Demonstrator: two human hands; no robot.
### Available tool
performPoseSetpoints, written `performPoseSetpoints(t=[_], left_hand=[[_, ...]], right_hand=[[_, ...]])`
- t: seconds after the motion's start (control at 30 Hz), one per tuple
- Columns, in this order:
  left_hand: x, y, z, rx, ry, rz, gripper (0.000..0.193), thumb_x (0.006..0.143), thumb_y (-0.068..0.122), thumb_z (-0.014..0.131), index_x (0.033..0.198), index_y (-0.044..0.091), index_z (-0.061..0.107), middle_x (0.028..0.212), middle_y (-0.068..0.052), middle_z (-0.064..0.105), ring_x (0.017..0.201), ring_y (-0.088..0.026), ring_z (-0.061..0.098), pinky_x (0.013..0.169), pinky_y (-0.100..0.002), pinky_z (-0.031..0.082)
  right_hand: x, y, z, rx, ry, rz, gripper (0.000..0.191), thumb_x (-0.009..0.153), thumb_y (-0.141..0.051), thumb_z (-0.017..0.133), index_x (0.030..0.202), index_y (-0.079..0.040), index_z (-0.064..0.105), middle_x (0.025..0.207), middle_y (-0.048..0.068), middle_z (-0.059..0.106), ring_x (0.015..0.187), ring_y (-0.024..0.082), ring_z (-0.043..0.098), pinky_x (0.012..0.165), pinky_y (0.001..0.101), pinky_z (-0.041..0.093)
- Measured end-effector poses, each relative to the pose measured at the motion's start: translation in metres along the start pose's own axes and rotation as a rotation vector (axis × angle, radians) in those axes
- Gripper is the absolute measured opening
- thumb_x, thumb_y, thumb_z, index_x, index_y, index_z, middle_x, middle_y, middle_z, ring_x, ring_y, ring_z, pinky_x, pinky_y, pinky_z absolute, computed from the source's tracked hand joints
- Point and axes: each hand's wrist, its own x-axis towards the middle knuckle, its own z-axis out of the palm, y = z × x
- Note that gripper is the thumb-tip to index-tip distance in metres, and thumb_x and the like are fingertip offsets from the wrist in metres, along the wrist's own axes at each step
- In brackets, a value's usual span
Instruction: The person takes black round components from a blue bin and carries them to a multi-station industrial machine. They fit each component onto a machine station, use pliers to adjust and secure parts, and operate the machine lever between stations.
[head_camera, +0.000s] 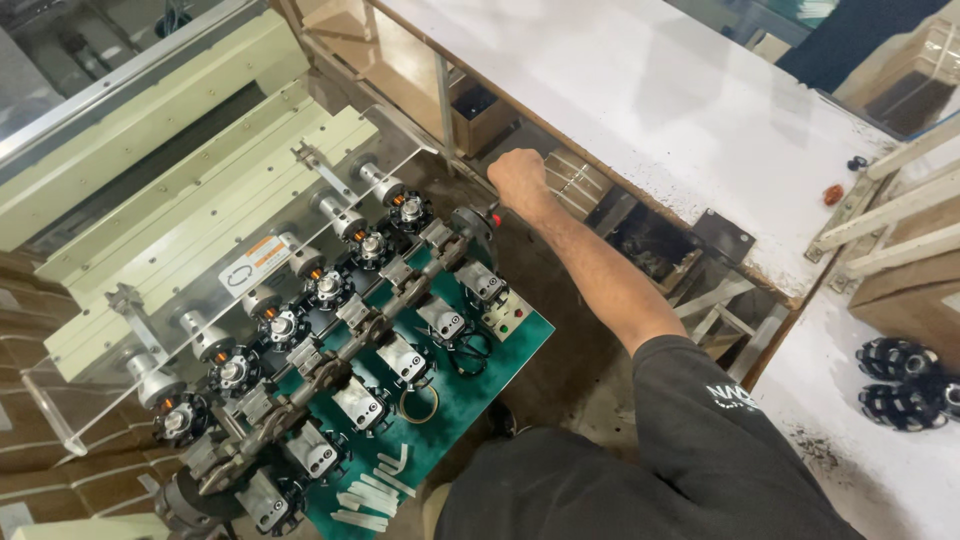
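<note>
Right hand (516, 178) closing its grip as a fist by the red knob (494, 219) | winding machine (330, 330) lying left | white bench (640, 100) lying far right.

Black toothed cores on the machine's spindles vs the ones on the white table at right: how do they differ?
The cores on the spindles sit mounted one per shaft in a diagonal row, copper showing at their centres. The cores on the table lie loose, bunched together, unmounted. Both sets are black, round and toothed. The right hand is fisted at the machine's end, touching neither.
</note>
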Motion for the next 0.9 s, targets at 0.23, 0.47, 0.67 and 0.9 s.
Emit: performPoseSetpoints(t=[0.23,0.47,0.67,0.9], left_hand=[[0.016,-0.012,-0.033,-0.084,-0.038,0.049,0.030,0.103,0.029,0.075,0.095,0.001,0.074,0.080,-0.013,0.070,0.066,-0.024,0.060,0.064,-0.042,0.049],[0.030,-0.013,-0.039,-0.356,-0.078,0.154,0.023,0.098,0.021,0.068,0.092,0.000,0.075,0.077,-0.007,0.071,0.068,-0.017,0.063,0.064,-0.038,0.049],[0.033,-0.005,-0.050,-0.209,-0.125,-0.026,0.031,0.099,0.030,0.063,0.088,0.003,0.072,0.071,-0.011,0.069,0.064,-0.022,0.064,0.062,-0.043,0.046],[0.045,-0.033,-0.032,-0.419,-0.194,0.054,0.026,0.103,0.023,0.058,0.096,0.001,0.069,0.076,-0.007,0.065,0.067,-0.016,0.059,0.061,-0.038,0.047]], right_hand=[[-0.007,0.000,0.007,-0.019,0.068,-0.014,0.016,0.074,-0.018,0.080,0.089,-0.011,0.082,0.092,0.012,0.077,0.090,0.032,0.075,0.071,0.0445,0.060],[0.001,-0.015,0.014,-0.101,0.071,-0.001,0.016,0.082,-0.021,0.078,0.095,-0.013,0.083,0.094,0.012,0.080,0.091,0.031,0.077,0.072,0.0430,0.060],[0.010,-0.014,0.007,-0.143,-0.075,0.029,0.023,0.080,-0.024,0.078,0.101,-0.015,0.083,0.100,0.011,0.080,0.097,0.032,0.077,0.075,0.0440,0.060],[0.011,-0.016,0.013,-0.162,-0.131,0.025,0.034,0.080,-0.035,0.082,0.110,-0.019,0.082,0.103,0.010,0.081,0.098,0.031,0.077,0.076,0.0444,0.061]])
